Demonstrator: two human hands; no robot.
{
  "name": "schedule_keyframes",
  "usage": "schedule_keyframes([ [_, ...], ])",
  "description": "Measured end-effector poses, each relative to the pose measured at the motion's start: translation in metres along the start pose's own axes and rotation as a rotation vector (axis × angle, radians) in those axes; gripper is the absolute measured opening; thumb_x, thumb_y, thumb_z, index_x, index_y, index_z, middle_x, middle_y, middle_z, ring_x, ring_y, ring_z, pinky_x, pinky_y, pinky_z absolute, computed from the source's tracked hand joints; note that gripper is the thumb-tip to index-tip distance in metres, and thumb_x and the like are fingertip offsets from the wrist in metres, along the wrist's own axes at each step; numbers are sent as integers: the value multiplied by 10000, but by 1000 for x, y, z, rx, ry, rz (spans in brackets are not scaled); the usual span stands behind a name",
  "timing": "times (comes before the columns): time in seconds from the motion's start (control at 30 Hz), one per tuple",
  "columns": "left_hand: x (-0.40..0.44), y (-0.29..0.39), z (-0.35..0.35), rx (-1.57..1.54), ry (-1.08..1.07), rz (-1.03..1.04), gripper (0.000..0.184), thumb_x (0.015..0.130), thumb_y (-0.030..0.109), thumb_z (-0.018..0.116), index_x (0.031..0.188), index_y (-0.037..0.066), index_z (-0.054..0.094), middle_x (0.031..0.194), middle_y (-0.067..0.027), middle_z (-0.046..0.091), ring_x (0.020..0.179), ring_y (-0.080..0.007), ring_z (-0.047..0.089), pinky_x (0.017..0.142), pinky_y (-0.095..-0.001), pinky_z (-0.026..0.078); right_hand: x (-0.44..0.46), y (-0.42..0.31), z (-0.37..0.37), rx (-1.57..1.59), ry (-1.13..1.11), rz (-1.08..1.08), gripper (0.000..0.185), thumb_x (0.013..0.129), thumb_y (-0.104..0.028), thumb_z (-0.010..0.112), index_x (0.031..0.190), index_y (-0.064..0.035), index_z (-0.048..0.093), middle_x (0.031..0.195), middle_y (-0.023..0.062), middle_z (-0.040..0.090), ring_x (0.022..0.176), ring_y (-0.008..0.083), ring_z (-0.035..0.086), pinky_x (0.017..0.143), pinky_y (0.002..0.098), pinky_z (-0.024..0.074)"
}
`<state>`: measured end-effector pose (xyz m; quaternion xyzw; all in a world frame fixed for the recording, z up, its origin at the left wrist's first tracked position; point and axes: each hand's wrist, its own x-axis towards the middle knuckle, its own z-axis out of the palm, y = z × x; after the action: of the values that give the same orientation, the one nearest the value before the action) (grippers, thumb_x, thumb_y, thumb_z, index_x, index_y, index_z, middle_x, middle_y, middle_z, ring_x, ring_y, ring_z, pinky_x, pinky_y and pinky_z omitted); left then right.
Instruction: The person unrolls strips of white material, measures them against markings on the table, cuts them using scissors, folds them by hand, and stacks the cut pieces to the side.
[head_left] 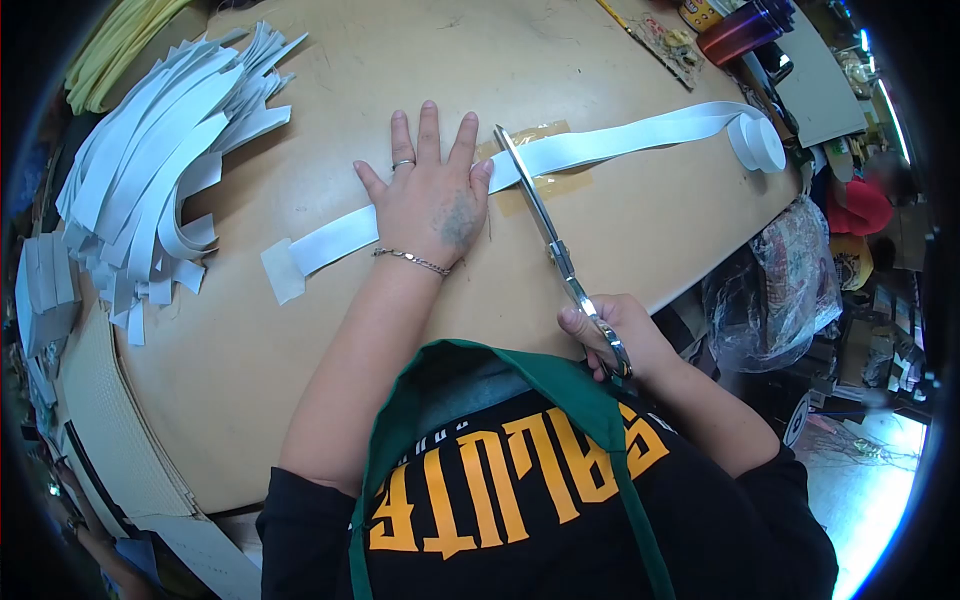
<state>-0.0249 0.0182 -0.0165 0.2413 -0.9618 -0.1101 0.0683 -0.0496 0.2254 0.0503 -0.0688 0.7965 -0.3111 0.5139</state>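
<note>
A white elastic band [620,142] runs across the table from a roll [757,143] at the right to a pale tape square [283,271] at the left. My left hand [430,205] lies flat on the band with its fingers spread. My right hand [625,335] grips the handles of long metal scissors [545,222]. Their blades lie across the band just right of my left hand, over brown tape [565,183] stuck to the table. Whether the blades are parted is hard to make out.
A big heap of cut white strips [160,150] lies at the left, with yellow strips [120,45] behind it. A tumbler [745,32] stands at the back right. A plastic-wrapped bundle [775,285] sits beyond the table's right edge. Cardboard sheets [125,420] are at the lower left.
</note>
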Motion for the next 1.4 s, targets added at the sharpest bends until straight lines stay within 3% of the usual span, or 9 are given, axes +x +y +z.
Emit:
schedule_keyframes([
  [0.3,1,0,0,15,6,13,534,908,483,393,1392,262,348,1489,-106,214,1382,-337,141,984,-707,160,-16,-4,-31,68,15,-337,423,866,-465,581,746,-62,538,533,-22,472,438,64,477,439,204,402],
  [0.37,1,1,-3,26,2,17,577,884,523,417,1392,257,350,1487,-113,216,1377,-348,153,973,-714,168,-2,-12,-66,122,116,-544,415,855,-462,595,786,-56,544,538,-22,481,457,66,484,444,205,403],
  [0.63,1,2,-5,45,-9,15,631,857,574,433,1392,250,351,1478,-126,235,1369,-359,172,961,-719,177,141,-93,-182,-611,799,-388,362,707,-360,746,807,-41,608,552,26,498,582,169,549,561,309,422],
  [0.73,2,2,-6,39,-40,-2,591,900,535,367,1408,236,321,1482,-119,230,1374,-351,166,974,-709,164,171,-106,-190,-779,831,-290,413,693,-390,701,916,-44,668,862,175,650,914,284,620,822,380,478],
  [0.83,3,0,-6,-35,-54,-39,578,932,513,282,1429,220,271,1492,-107,214,1382,-335,152,990,-694,146,157,-117,-188,-1024,734,-220,428,705,-349,696,1009,-52,645,1022,179,630,1070,278,564,914,378,453],
  [0.87,2,0,-6,-58,-57,-42,589,933,519,262,1434,210,256,1494,-104,210,1385,-331,147,995,-691,137,155,-110,-174,-1007,986,-319,438,699,-289,699,1056,-47,620,1129,143,585,1138,281,500,904,400,454],
  [1.0,2,-4,-7,-195,-21,-32,623,938,531,211,1446,171,215,1498,-99,207,1390,-321,139,1010,-677,94,114,-108,-90,-824,521,-1179,372,734,-238,684,1067,-91,607,1089,86,574,1077,296,498,905,429,421],
  [1.23,-3,-19,-4,-683,199,-18,640,934,543,180,1431,148,259,1462,-125,282,1378,-323,182,1040,-620,112,110,-117,-36,-974,99,-747,330,672,-167,756,962,-96,616,1003,61,606,1052,259,495,860,413,412],
  [1.4,-5,-24,-9,-636,216,70,498,893,382,449,1284,74,462,1295,-152,462,1218,-312,406,1018,-443,263,109,-121,-30,-1017,138,-710,255,649,-162,768,844,-105,614,939,48,612,1005,246,509,844,405,398],
])
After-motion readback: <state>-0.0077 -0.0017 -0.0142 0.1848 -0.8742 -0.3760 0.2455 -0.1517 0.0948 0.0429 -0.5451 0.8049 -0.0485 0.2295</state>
